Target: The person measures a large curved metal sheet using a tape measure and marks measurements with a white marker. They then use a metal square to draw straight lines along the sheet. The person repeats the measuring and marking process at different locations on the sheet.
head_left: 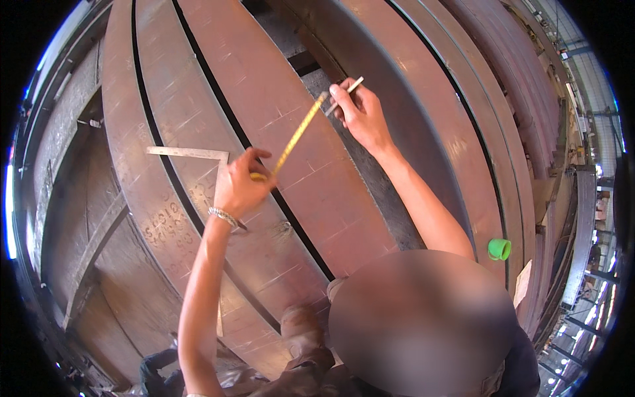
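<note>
My left hand (241, 182) is closed round a yellow tape measure (294, 144), whose blade slants up and right above a reddish-brown steel plate (311, 178). Pinched in my right hand (359, 114) is a slim white marking stick, like chalk or soapstone (357, 84). The far end of the tape reaches the fingers of this hand; whether they grip it, I cannot tell. An L-shaped steel square (188, 153) lies on the plates at the left, partly covered by my left hand and forearm. Short pale marks cross the plate between my hands.
Long steel plates lie side by side with dark gaps between them. A deep opening (390, 192) runs beneath my right forearm. To the right are a green ring-shaped piece (499, 249) and a pale flat piece (522, 283). My boot (304, 331) stands on the plates.
</note>
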